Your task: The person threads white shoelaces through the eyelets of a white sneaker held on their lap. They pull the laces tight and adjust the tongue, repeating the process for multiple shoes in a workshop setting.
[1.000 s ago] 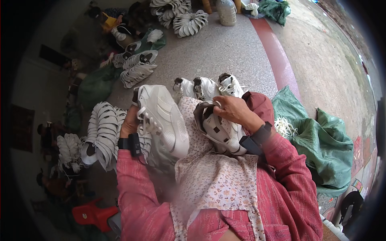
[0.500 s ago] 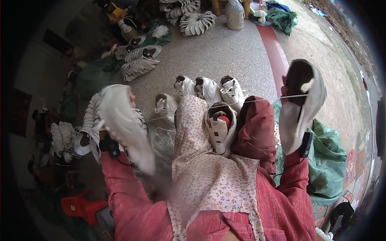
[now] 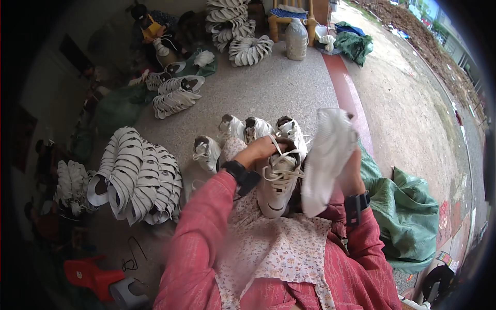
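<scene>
A white laced shoe stands between my knees, its toe toward me and its pale laces loose near the top. My left hand grips it at the collar, fingers partly hidden in the opening. To its right, my right hand holds another white shoe, blurred by motion, with its pale underside showing. The fingers of that hand are mostly behind the shoe. Just beyond my knees sit several white shoes with laces.
Fanned stacks of white shoe uppers lie on the floor at my left. A green sack is at my right, a red stool at lower left. Further off are a plastic jug and a person handling a shoe.
Both hands have come in from wide apart, where each held a shoe with a cord stretched between. My left hand is now at the laced shoe between my knees; the right-hand shoe has turned over.
</scene>
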`<state>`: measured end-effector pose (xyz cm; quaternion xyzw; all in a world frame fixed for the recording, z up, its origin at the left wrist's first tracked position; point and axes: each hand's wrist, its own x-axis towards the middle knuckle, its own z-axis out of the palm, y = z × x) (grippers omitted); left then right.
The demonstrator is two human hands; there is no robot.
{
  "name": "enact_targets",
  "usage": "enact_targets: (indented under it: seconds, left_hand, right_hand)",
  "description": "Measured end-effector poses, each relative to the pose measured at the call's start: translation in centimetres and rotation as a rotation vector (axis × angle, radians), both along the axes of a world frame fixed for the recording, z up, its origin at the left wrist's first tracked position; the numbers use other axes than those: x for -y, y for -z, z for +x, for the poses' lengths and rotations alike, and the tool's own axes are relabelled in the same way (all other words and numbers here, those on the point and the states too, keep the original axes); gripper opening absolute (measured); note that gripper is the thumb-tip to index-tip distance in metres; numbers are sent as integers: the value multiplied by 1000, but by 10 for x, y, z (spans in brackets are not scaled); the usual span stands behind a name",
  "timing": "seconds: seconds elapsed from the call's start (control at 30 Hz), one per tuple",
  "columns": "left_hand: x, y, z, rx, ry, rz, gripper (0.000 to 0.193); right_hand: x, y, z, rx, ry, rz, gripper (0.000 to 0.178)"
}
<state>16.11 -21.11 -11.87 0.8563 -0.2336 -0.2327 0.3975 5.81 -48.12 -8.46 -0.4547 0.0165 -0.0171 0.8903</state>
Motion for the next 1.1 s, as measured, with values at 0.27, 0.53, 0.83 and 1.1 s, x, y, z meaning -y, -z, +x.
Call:
enact_targets:
  seconds: [0.27, 0.53, 0.83, 1.1]
  left_hand:
    - [-30, 35, -12, -186, -139, -297, 38]
    - [-97, -37, -25, -172, -340, -351, 40]
    - [-23, 5, -64, 207, -451, -593, 58]
    - [-1, 64, -33, 278, -538, -385, 58]
  right_hand:
    - [-63, 41, 45, 0, 163, -1071, 40]
    - [-97, 10, 44, -78, 37, -1304, 46]
    - [-133, 27, 33, 276, 196, -1128, 44]
    - [-122, 78, 59, 162, 185, -1048, 38]
